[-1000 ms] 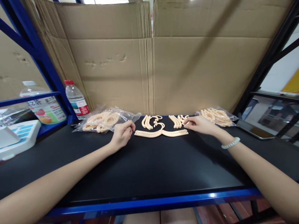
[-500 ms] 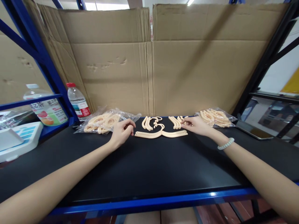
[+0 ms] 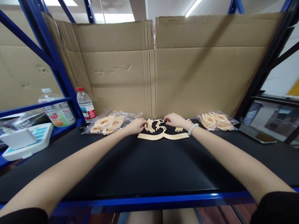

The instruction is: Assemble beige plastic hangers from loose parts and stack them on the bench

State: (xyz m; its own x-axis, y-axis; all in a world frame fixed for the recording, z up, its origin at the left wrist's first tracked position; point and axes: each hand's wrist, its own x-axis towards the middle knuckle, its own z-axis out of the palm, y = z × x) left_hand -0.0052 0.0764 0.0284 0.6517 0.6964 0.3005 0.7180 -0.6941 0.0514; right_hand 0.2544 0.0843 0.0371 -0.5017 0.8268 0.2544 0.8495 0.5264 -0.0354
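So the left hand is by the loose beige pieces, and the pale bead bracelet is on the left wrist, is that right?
Not quite: the head view shows the pale bead bracelet on the right wrist, not the left. The left hand is indeed by the loose beige pieces.

A bright ceiling light [image 3: 193,8] glows above; a diagonal shadow [image 3: 207,46] crosses the cardboard [image 3: 210,74].

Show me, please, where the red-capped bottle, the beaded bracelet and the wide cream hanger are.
Red-capped bottle [image 3: 87,109]: head view, on its label.
Beaded bracelet [image 3: 192,127]: head view, on its beads.
Wide cream hanger [image 3: 163,135]: head view, where its two arms meet.
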